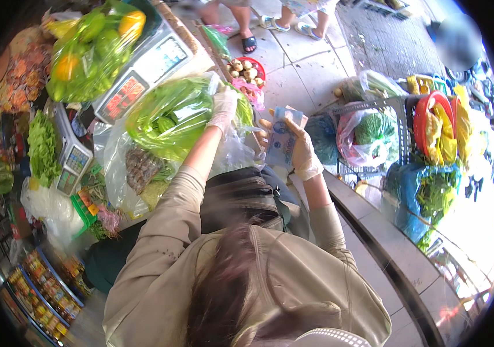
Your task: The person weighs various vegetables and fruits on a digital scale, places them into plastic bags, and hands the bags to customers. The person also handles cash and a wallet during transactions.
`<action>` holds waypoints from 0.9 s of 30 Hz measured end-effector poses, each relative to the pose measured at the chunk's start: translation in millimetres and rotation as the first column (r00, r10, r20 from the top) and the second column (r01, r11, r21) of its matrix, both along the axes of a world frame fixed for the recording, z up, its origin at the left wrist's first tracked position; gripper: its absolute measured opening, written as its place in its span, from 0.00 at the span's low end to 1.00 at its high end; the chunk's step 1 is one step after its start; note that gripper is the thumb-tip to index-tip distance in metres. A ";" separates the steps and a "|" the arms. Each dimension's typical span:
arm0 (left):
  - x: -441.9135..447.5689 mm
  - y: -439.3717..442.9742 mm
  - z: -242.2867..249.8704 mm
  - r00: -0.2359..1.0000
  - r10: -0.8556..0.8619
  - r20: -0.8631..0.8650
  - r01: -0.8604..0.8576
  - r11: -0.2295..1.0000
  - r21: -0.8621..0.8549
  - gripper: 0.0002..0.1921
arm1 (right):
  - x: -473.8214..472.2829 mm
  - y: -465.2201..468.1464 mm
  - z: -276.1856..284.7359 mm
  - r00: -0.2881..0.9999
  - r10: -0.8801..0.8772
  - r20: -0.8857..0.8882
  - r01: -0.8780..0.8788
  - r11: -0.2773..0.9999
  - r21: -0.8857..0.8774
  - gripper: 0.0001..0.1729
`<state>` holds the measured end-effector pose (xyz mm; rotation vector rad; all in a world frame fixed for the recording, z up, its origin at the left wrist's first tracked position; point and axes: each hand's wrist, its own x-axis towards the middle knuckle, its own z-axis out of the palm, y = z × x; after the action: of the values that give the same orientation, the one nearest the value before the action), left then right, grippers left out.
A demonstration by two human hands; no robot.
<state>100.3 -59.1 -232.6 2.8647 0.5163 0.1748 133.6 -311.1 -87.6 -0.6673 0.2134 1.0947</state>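
My left hand [224, 108], in a thin pale glove, is at the gathered top of a yellow-green plastic bag [164, 117] and grips its edge. Green vegetables show through the plastic, but not clearly enough to tell their kind. My right hand [303, 149], gloved too, holds blue banknotes [281, 141] between thumb and fingers. Below the hands, a black zippered bag [238, 195] rests against my front. Clear plastic around the green bag partly covers a pack of small brown items [142, 169].
A digital scale [143, 76] bears a bag of green and orange fruit [95, 47]. Lettuce [42, 147] lies left, beside a second scale [73, 162]. Ahead stands a red basket of round produce [247, 71]; two people's feet [249, 41] are beyond. A grey crate [368, 104] stands right.
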 end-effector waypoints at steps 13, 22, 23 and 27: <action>-121.9 18.7 214.6 0.619 0.641 0.455 -0.114 0.646 -0.755 0.14 | -10.5 72.7 -96.7 0.963 0.211 0.166 -0.181 0.967 -0.178 0.23; -353.0 133.8 153.5 0.116 0.976 -0.182 0.318 -0.210 -0.924 0.15 | -26.0 137.3 25.2 0.860 0.025 0.510 0.105 0.969 -0.225 0.16; -354.1 133.6 154.8 0.162 0.941 -0.298 0.419 -0.339 -0.842 0.17 | -36.8 148.5 48.0 0.836 0.114 0.537 0.025 0.969 -0.245 0.13; -312.4 120.0 191.4 0.274 0.942 -0.192 0.519 -0.313 -0.795 0.13 | -114.0 201.9 107.9 0.615 0.490 0.618 -0.317 0.871 -0.376 0.14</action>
<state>-212.2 60.9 -41.2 0.2788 0.7983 0.8784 19.6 -109.2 20.4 -1.3530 -0.5160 1.1757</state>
